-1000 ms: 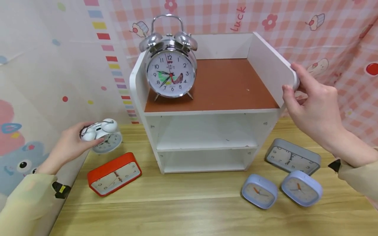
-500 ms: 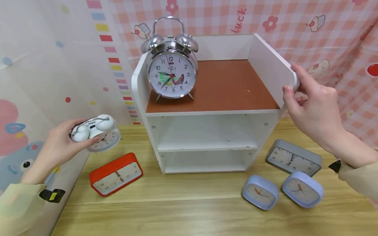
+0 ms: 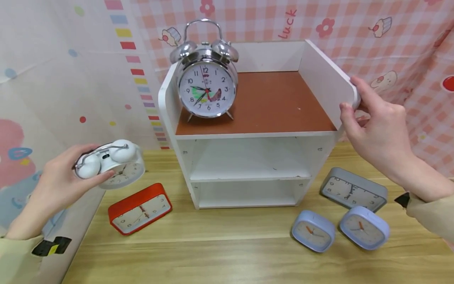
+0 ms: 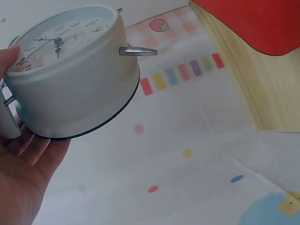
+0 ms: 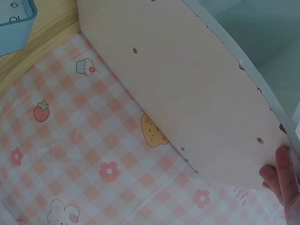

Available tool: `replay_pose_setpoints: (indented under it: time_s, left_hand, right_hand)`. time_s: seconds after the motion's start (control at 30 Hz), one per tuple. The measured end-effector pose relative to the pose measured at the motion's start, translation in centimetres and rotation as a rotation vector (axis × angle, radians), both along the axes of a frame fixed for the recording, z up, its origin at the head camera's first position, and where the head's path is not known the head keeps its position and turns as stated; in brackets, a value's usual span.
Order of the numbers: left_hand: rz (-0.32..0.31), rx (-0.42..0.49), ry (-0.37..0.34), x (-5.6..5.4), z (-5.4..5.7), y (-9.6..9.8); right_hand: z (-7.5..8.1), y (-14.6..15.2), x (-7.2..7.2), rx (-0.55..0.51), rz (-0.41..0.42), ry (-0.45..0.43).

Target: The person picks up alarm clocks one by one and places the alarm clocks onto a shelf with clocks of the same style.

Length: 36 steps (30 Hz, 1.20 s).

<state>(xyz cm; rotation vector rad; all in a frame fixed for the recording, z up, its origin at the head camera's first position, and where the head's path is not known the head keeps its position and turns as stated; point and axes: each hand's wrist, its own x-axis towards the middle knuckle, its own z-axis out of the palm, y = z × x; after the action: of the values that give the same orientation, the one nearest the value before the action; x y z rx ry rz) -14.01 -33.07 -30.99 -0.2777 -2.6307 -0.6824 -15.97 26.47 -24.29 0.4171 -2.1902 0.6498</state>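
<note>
In the head view my left hand (image 3: 58, 179) grips a white twin-bell alarm clock (image 3: 124, 153) at the left, thumb over its face and fingers behind. The clock is tilted, bells toward me. In the left wrist view the clock (image 4: 84, 101) shows its short metal feet, with fingers under its back. My right hand (image 3: 383, 122) pinches the front edge of the right side panel of a white shelf unit (image 3: 330, 79), thumb inside and fingers outside. A silver twin-bell alarm clock (image 3: 207, 88) stands upright on the unit's brown top, at the left.
A red rectangular clock (image 3: 140, 209) lies on the wooden table (image 3: 227, 252) left of the shelf unit. At the right are a grey rectangular clock (image 3: 354, 189) and two lilac clocks, one nearer the unit (image 3: 313, 230), one further right (image 3: 364, 228). Patterned cloth (image 3: 269, 19) hangs behind.
My left hand has lifted the white alarm clock and drawn it left and toward me. The right hand keeps its grip on the side panel; the other clocks stay put.
</note>
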Motion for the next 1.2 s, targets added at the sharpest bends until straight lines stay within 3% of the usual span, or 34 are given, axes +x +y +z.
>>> replay_pose_setpoints:
  time_s: [0.1,0.4,0.83,1.07,1.2]
  left_hand:
    - [-0.012,-0.007,0.024,0.6,0.4,0.3]
    - [-0.109,0.002,0.187,2.1,1.4,2.2]
    - [-0.273,0.004,0.232,3.9,2.9,4.7]
    - [-0.435,0.099,0.273,3.9,2.9,6.0]
    - [-0.480,0.113,0.293,3.6,3.0,6.9]
  right_hand:
    - [0.0,0.0,0.0,-0.006,0.003,0.001]
    - [-0.2,0.1,0.0,-0.009,0.007,0.002]
    - [-0.1,0.0,0.1,-0.007,0.017,0.003]
    - [0.0,0.0,0.1,-0.003,0.022,0.006]
    - [0.0,0.0,0.2,-0.006,0.025,0.001]
